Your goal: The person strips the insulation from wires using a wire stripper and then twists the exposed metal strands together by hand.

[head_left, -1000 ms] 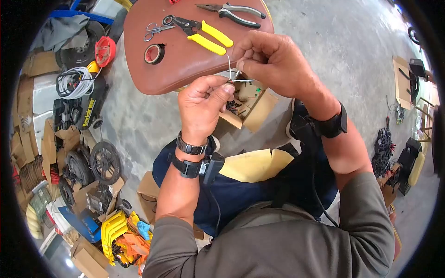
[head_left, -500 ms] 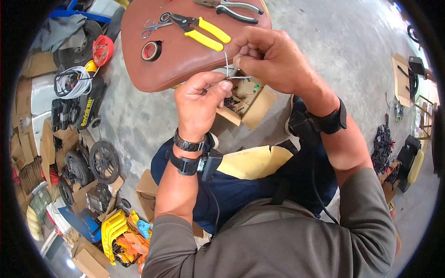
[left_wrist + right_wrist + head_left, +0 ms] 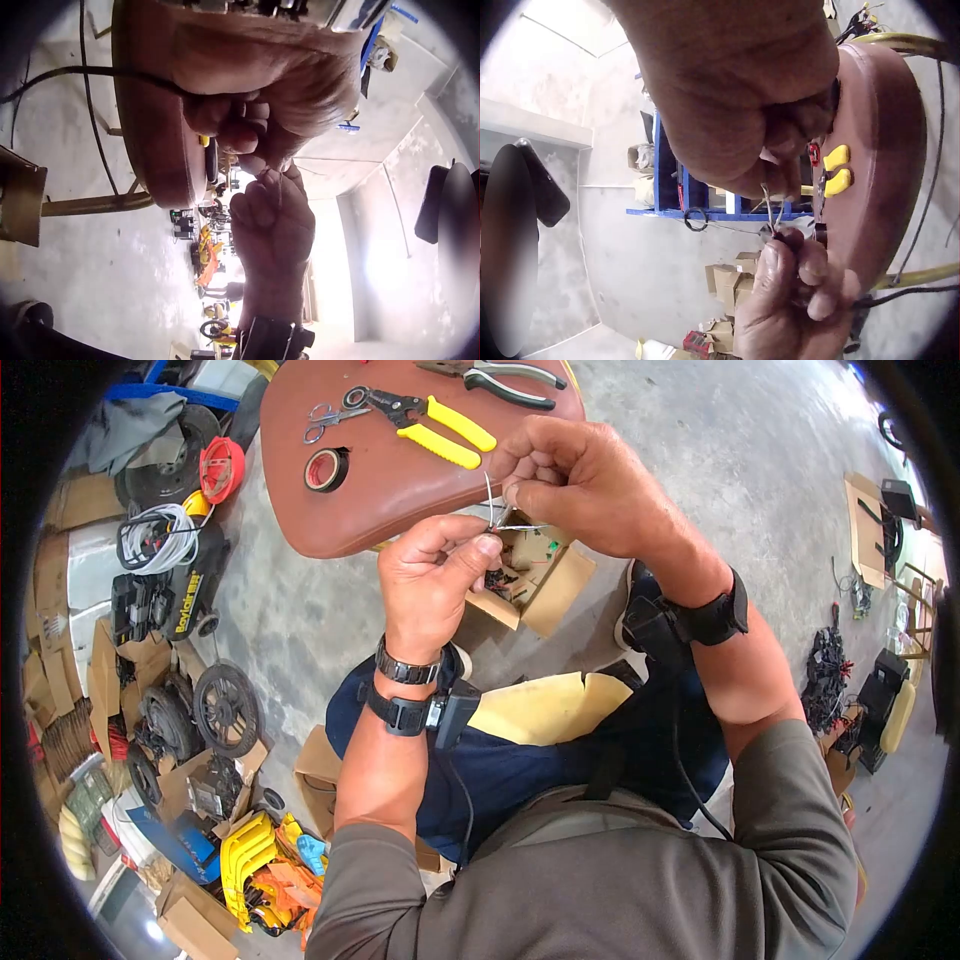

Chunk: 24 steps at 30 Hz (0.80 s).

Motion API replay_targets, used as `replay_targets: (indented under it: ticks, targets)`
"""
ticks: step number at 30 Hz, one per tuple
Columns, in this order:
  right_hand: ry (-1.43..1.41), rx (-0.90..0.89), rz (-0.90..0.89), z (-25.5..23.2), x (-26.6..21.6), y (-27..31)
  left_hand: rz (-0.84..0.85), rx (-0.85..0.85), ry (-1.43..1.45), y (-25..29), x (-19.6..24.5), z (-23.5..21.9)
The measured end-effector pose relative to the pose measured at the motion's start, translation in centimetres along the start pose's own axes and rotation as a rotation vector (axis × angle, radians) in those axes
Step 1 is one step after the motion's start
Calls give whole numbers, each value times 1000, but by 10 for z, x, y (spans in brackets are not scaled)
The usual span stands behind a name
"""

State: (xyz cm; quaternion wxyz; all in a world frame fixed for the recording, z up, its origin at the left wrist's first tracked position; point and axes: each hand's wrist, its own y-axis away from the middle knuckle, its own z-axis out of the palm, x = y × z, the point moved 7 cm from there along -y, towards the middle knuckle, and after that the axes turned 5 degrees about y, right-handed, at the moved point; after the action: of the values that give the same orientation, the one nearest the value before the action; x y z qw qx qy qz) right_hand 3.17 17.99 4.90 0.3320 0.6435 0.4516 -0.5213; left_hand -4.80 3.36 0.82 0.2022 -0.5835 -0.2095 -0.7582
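Note:
Thin whitish wires (image 3: 489, 490) splay out between my two hands, just over the near edge of the brown padded seat (image 3: 300, 525). My left hand (image 3: 420, 585) pinches them between thumb and index finger where they come together. On the other side my right hand (image 3: 600, 485) has thumb and fingers curled in a pinch on a wire. In the right wrist view, the bare-looking wire strands (image 3: 769, 206) stand up from the left fingertips. On the seat lie wire strippers (image 3: 440, 445) with yellow handles, scissors (image 3: 330, 422), a roll of black tape (image 3: 325, 470) and pliers (image 3: 505, 385).
Under the hands, an open cardboard box (image 3: 550, 595) of small parts stands on the floor. Yellow sheet material (image 3: 550, 708) lies across the lap. Wheels (image 3: 225, 710), cartons and a coil of white cable (image 3: 165, 540) crowd the left; dark wiring (image 3: 828, 670) lies at right.
Both hands have shifted slightly left and up in the head view, as have the seat and tools. The wires stay between the fingers, and the last half second shows hardly any movement.

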Motion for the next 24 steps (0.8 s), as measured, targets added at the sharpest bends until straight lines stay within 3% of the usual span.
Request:
replay_targets:
  ticks: [14,20,24]
  targets:
    - [-46,53,23,-2,6,3,-89,-7,-23,-2,-3,-2]
    - [-52,209,-29,-18,11,6,-177,-10,-113,9,-11,-8]
    - [80,136,-22,-22,16,12,-211,23,-94,20,-11,-20]
